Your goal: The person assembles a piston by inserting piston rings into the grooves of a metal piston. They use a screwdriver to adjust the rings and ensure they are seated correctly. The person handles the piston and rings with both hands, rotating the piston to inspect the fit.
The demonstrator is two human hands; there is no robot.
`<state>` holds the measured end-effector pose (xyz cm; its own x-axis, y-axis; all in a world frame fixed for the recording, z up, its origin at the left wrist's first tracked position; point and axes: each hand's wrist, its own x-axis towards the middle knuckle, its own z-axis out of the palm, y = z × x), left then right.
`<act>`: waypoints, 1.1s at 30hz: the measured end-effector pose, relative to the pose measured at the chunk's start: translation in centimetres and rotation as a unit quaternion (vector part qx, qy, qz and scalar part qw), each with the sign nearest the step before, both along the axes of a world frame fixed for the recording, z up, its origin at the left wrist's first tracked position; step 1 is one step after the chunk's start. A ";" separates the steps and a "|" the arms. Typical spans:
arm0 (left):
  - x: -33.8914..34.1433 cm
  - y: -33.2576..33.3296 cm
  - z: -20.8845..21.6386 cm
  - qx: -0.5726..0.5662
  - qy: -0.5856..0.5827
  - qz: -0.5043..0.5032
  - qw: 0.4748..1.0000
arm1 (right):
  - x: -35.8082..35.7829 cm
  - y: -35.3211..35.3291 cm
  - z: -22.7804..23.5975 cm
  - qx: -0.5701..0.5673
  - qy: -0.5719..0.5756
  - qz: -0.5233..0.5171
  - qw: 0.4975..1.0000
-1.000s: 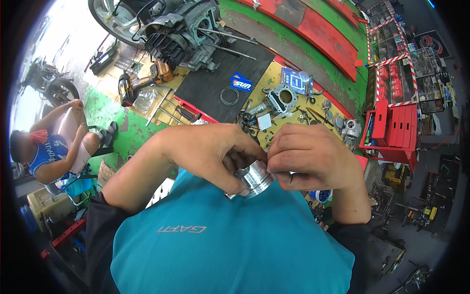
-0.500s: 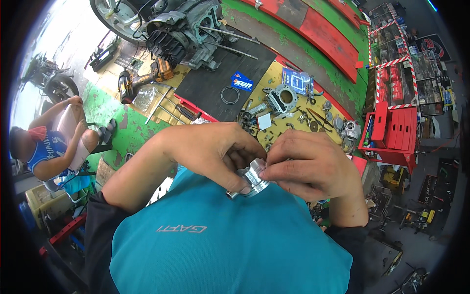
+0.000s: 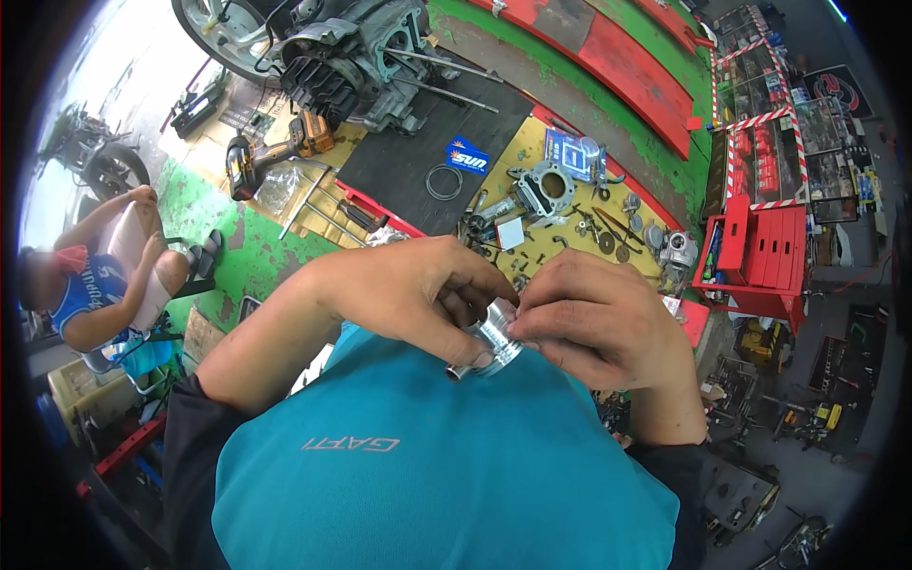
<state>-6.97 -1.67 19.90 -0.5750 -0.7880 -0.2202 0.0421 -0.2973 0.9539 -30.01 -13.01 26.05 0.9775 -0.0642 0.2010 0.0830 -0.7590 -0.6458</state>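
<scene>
A shiny silver piston point(image 3: 499, 332) is held close in front of my teal shirt point(image 3: 446, 456). My left hand point(image 3: 399, 293) is closed around it, thumb on the near side and fingers curled behind. A short metal piston pin point(image 3: 458, 371) sticks out of it below my left thumb. My right hand point(image 3: 608, 323) is closed too, its thumb and fingertips pinched against the right edge of the piston. Whether a small part sits between those right fingertips is hidden.
Ahead lie a cylinder block point(image 3: 545, 190), scattered bolts and washers, and blue cards point(image 3: 468, 157) on a black mat point(image 3: 399, 180). An engine point(image 3: 366, 66) and a cordless drill point(image 3: 280, 152) are at the far left. A person point(image 3: 104, 275) sits left; a red tool cabinet point(image 3: 765, 256) stands right.
The piston has tipped slightly and shifted a little to the right in my hands. Both hands keep their grip, and the right fingertips have moved slightly along its edge.
</scene>
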 end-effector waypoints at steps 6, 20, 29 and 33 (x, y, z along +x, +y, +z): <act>-0.6 0.5 0.8 0.047 0.038 0.036 0.997 | -0.1 1.4 0.6 0.039 0.023 -0.078 0.996; -1.4 1.8 1.6 0.009 -0.022 0.076 0.997 | -0.2 3.7 1.2 0.163 0.104 -0.178 0.965; -1.1 2.1 1.7 0.046 0.010 0.083 0.995 | -0.6 3.2 0.2 0.231 0.079 -0.172 0.954; -1.0 2.1 1.6 0.047 0.009 0.089 0.995 | -0.7 3.0 0.0 0.240 0.061 -0.177 0.953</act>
